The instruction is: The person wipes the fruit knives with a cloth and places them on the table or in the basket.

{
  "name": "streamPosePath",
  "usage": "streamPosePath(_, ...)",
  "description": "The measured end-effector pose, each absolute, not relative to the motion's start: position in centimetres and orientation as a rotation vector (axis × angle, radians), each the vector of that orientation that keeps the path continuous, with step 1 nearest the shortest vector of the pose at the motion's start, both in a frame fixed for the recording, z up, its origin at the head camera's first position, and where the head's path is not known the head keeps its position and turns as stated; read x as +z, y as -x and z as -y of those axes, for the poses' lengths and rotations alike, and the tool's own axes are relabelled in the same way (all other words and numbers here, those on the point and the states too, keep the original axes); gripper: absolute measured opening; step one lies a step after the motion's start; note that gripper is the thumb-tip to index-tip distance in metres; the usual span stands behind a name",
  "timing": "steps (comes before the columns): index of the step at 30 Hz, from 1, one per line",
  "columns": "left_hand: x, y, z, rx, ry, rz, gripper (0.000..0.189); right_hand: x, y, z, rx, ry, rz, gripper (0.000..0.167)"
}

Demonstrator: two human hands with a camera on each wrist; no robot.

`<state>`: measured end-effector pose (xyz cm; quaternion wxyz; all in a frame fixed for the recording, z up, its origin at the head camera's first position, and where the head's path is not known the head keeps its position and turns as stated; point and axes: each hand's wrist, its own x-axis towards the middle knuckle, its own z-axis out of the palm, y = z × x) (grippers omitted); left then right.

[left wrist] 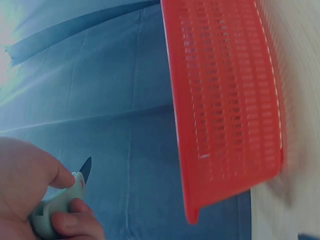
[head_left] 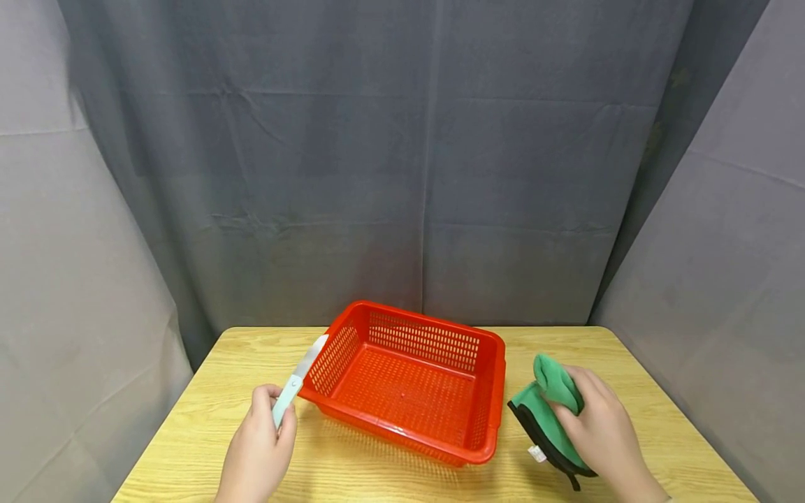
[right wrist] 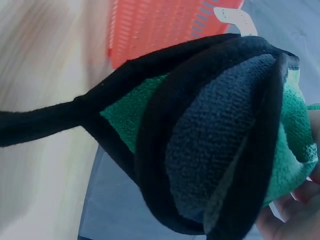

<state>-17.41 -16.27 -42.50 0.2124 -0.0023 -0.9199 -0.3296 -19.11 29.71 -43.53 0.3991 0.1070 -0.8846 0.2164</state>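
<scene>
Green cloth (head_left: 555, 379), lower right of the frame, partly hides my right hand (head_left: 599, 423) gripping it. Lower left, my left hand (head_left: 259, 439) partly covers the knife (head_left: 292, 388) it grips.

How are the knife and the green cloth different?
The knife is straight and narrow, but the green cloth is bunched and folded. The knife has a pale handle and a smooth blade; the green cloth looks fuzzy, with black edging. The knife is in the left grip, the green cloth in the right grip. Both are being held.
</scene>
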Motion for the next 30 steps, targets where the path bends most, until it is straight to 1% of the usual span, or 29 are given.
streamPosePath(8, -42.9, 17.4, 14.4, -0.955, 0.036, 2.52, 0.027, -42.6, 19.6, -28.3, 0.587, -0.278, 2.166, 0.055)
streamPosePath(12, -42.8, 17.4, 13.5, -0.955, 0.035, 2.492, 0.024, -42.2, 19.6, -27.6, 0.618, -0.243, 2.171, 0.055)
streamPosePath(18, -42.8, 17.3, 12.7, -0.977, 0.018, 2.49, 0.025, -41.5, 19.7, -26.4, 0.693, -0.185, 2.177, 0.056)
streamPosePath(25, -42.7, 17.2, 11.8, -1.02, 0.065, 2.453, 0.026, -40.8, 19.8, -25.0, 0.73, -0.192, 2.144, 0.056)
streamPosePath(30, -42.3, 17.1, 11.0, -1.052, 0.053, 2.457, 0.026, -40.5, 20.0, -24.2, 0.739, -0.206, 2.127, 0.058)
